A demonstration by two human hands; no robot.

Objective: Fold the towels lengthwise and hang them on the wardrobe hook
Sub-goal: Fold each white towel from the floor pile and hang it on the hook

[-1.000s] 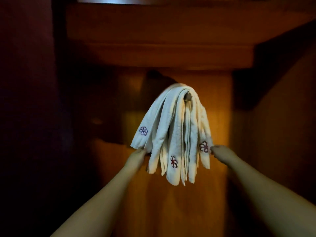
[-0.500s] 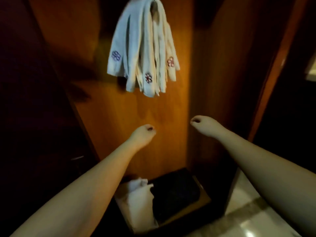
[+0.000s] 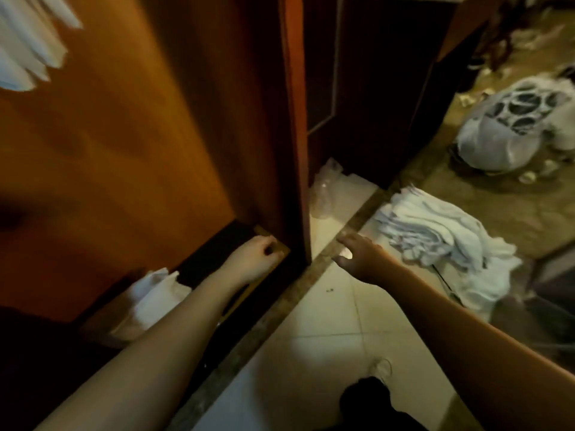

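The lower ends of the hung white towels show blurred at the top left, against the wardrobe's wooden back panel; the hook is out of frame. A loose pile of white towels lies on the floor at the right. My left hand is low by the wardrobe's bottom edge, fingers curled, holding nothing. My right hand reaches over the floor tiles with fingers spread, a short way left of the pile and not touching it.
A wardrobe side panel stands upright between my hands. White cloth sits in a tray on the wardrobe floor. A clear plastic bag lies behind the panel. A full patterned bag and scattered litter sit on the carpet, far right.
My view swung down and to the right, away from the hung towels toward the floor. Both hands let go of the towels and dropped; my right hand opened toward the pile.
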